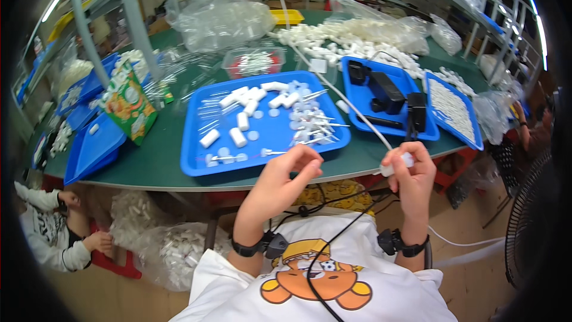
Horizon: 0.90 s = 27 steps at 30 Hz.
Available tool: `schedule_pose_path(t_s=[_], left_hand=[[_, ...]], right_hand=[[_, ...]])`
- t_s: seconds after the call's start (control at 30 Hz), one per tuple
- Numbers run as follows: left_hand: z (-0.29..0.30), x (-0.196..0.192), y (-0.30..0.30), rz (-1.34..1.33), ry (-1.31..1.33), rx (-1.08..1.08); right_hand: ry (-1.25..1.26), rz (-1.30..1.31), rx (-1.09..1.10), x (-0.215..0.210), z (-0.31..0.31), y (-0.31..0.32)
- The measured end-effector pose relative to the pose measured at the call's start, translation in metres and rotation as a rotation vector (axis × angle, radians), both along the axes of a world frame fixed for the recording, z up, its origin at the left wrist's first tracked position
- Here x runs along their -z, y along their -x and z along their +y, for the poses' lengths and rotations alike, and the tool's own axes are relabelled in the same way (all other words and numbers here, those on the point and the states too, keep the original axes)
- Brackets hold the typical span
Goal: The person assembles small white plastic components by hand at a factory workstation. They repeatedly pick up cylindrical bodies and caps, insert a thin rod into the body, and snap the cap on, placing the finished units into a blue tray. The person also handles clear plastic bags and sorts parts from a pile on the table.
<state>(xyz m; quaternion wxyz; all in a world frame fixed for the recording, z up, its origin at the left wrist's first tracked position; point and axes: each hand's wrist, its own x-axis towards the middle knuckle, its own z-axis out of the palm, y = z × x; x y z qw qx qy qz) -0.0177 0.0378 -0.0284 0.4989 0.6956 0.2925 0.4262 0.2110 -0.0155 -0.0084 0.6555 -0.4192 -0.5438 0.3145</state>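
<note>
Both hands hover at table edge, below blue tray.

Green tabletop crowded with blue trays, bags and a carton.

Near front edge: big blue tray with white caps, discs and thin sticks. To its right, second blue tray with black devices; third tray at right edge, white pieces in rows. Green-orange carton leans at left by stacked blue trays. Clear plastic bags and white parts heap at far edge. Fan on the right; another person low left.
</note>
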Motion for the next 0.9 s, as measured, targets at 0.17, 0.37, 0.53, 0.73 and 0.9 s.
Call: schedule_pose_path(t_s=[0.17, 0.37, 0.53, 0.73, 0.9], left_hand=[[0.007, -0.003, 0.013, 0.027, 0.01, -0.047], [0.027, -0.008, 0.052, 0.008, -0.381, -0.643], [0.042, -0.012, 0.088, 0.388, -0.657, -1.156], [0.065, 0.012, 0.109, 0.833, -0.683, -1.24], [0.064, 0.01, 0.107, 1.039, -0.335, -1.066]], right_hand=[[0.015, -0.012, 0.03, 0.002, -0.001, -0.002], [0.031, -0.008, -0.048, -0.001, 0.003, 0.002], [0.052, -0.017, -0.046, -0.002, -0.002, 0.004], [0.068, -0.018, -0.075, -0.002, -0.002, 0.004], [0.073, -0.025, -0.08, -0.002, -0.002, 0.006]])
